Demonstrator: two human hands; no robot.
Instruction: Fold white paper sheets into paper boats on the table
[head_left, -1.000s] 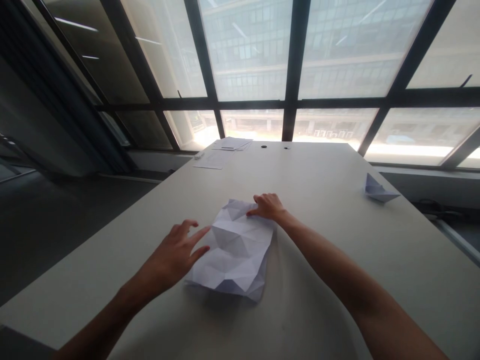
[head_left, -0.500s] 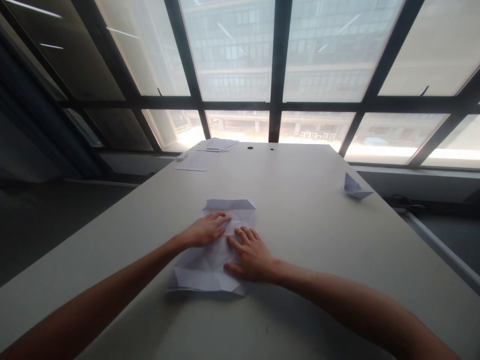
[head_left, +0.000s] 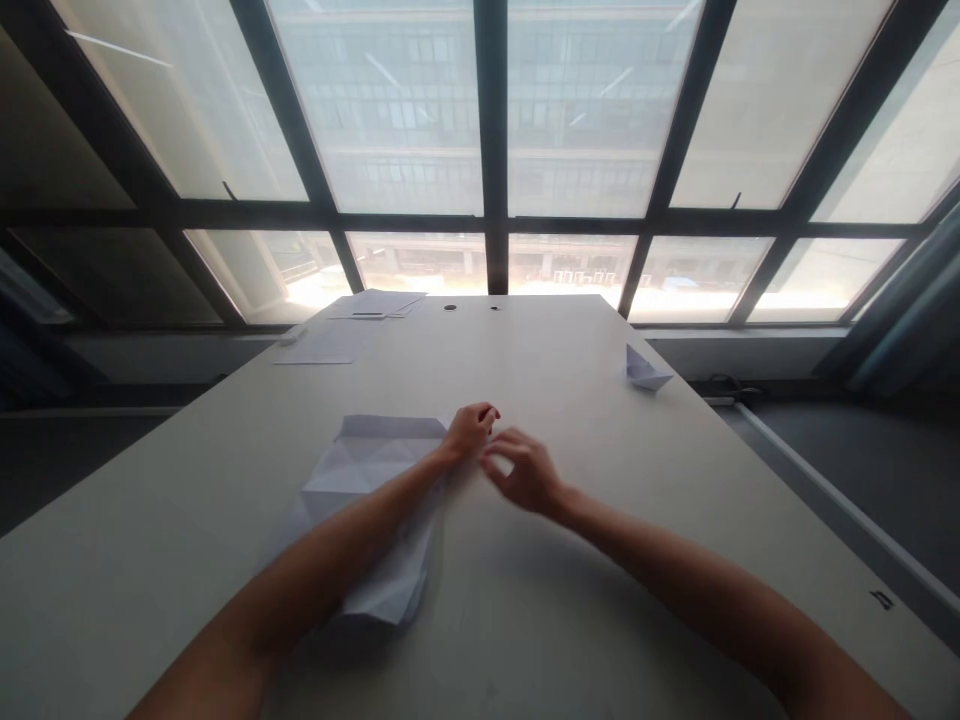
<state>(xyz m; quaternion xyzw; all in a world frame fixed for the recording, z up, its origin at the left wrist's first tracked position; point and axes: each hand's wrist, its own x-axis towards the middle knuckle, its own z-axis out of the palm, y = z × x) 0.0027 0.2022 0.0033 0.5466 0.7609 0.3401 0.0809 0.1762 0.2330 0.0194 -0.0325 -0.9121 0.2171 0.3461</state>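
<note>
My left hand [head_left: 471, 432] is just past the right edge of a creased white sheet of paper [head_left: 352, 468], its fingers curled closed. Anything inside it is hidden. Close by on the right, my right hand [head_left: 527, 472] is slightly blurred, with thumb and fingers bent toward each other in a pinch beside the left hand. Whether it holds something does not show. The sheet has a folded strip along its far edge and fold lines across its middle. My left forearm crosses above the sheet and covers part of it.
A folded paper boat [head_left: 645, 370] stands near the right edge of the white table [head_left: 585, 560]. Flat papers [head_left: 322, 343] and a stack of sheets [head_left: 379, 303] lie at the far left. Two small holes pierce the far end. Large windows rise beyond.
Both hands have lifted from flat on the sheet and come together at its right, fingers now curled. The sheet sits turned and farther left in view. My view has swung right.
</note>
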